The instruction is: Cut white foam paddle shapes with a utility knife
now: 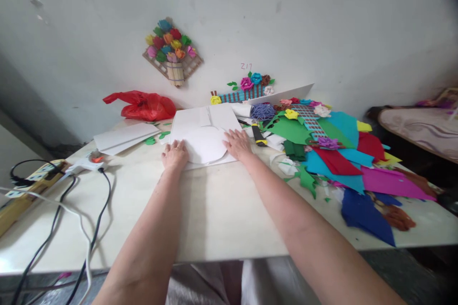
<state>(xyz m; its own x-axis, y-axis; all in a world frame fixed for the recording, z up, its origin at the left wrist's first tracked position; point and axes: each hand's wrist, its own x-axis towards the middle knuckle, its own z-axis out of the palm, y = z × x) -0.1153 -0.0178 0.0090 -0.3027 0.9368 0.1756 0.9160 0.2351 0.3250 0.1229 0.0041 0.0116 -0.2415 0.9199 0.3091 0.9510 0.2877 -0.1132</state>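
White sheets of paper or card lie on the pale table in front of me, one with a curved lower edge. At their left edge rests my left hand, palm down with its fingers spread a little. My right hand lies flat on the right edge, fingers apart. Neither hand grips anything. Just right of my right hand is a black and yellow cutter, beside a ball of blue-purple string.
Coloured paper pieces and paper flowers cover the right side. A red plastic bag and white boards lie back left. Power strips with cables occupy the left. Flower decorations hang on the wall.
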